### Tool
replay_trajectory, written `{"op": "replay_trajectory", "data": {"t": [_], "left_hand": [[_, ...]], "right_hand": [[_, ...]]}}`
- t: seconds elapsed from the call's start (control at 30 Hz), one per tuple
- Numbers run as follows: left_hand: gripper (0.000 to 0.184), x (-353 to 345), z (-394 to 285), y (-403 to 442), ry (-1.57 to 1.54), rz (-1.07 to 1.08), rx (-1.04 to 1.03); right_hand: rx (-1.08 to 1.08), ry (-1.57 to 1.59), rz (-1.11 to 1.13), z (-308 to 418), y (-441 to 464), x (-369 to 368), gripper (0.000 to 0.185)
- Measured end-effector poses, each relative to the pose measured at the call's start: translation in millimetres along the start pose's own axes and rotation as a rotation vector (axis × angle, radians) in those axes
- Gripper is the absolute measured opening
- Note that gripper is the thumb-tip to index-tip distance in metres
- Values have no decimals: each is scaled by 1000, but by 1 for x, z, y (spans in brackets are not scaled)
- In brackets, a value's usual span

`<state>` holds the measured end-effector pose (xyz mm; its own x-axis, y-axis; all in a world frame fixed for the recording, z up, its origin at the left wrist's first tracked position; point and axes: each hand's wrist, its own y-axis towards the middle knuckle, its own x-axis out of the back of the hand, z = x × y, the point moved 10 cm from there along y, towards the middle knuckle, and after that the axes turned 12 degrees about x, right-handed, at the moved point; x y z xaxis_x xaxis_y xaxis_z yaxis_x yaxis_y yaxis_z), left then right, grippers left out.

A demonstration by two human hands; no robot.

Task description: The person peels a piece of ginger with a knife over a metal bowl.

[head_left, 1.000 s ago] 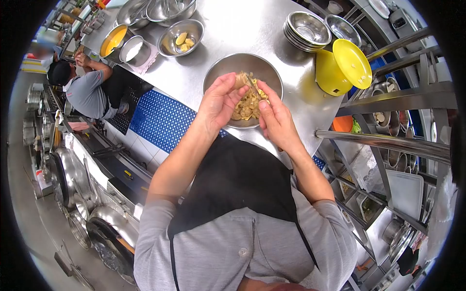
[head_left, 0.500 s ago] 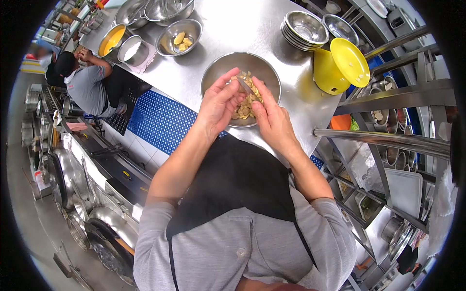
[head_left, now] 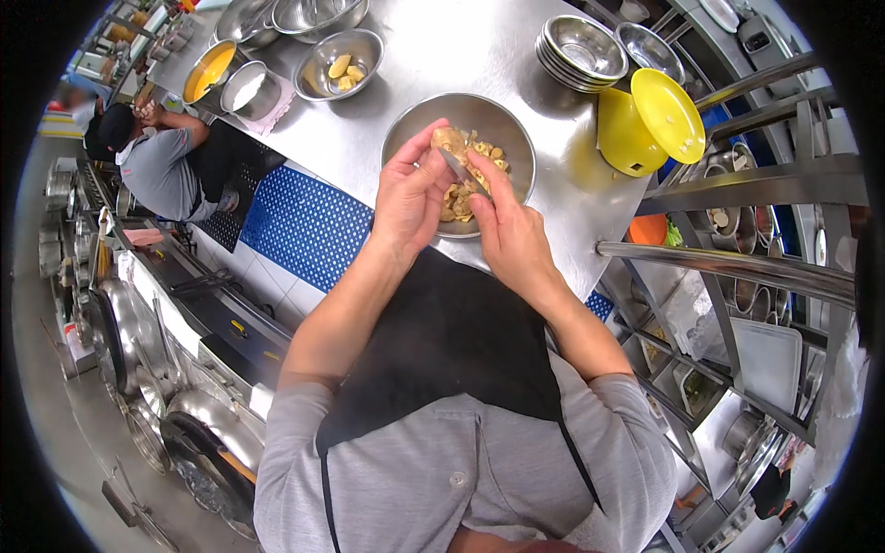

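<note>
Above the large steel bowl (head_left: 396,138), my left hand (head_left: 408,205) grips a piece of ginger (head_left: 449,140), its brown skin showing at the top of the fingers. My right hand (head_left: 518,238) is closed around a small knife (head_left: 455,168), whose narrow metal blade lies against or very near the ginger; its handle is mostly hidden by my fingers. Inside the bowl are brown unpeeled ginger pieces (head_left: 458,205) and yellowish scraps. Further back on the table, a smaller steel bowl (head_left: 318,90) holds peeled yellow ginger (head_left: 341,68).
Stacked steel bowls (head_left: 567,69) and a yellow lidded bin (head_left: 627,129) stand at the right of the steel table (head_left: 433,55). A pot of orange liquid (head_left: 210,74) and a pot of white contents (head_left: 249,90) are at left. A co-worker (head_left: 161,166) sits beyond the blue mat (head_left: 300,217).
The ginger in my left hand has turned or risen, so more of its brown skin shows. Both hands have shifted slightly, with the knife blade still between them.
</note>
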<state>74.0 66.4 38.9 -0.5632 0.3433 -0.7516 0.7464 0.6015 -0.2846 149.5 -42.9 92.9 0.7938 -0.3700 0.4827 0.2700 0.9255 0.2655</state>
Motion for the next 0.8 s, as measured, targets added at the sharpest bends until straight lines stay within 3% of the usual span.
{"op": "replay_trajectory", "data": {"t": [0.13, 0.3, 0.47, 0.57, 0.67, 0.8], "left_hand": [[42, -1, -1, -1, 32, 7, -2], [44, -12, 17, -10, 115, 141, 56], [47, 0, 13, -2, -15, 76, 90], [47, 4, 7, 0, -8, 37, 65], [46, 3, 6, 0, 48, 16, 41], [46, 2, 3, -1, 78, 6, -15]], "right_hand": [[54, 29, -43, 5, 5, 1, 42], [-140, 165, -122, -40, 14, 8, 33], [-366, 338, 32, -40, 3, 4, 49], [-257, 243, 149, -40, 0, -8, 56], [-167, 89, 68, -44, -5, -9, 56], [-148, 133, 77, -17, -5, -9, 56]]}}
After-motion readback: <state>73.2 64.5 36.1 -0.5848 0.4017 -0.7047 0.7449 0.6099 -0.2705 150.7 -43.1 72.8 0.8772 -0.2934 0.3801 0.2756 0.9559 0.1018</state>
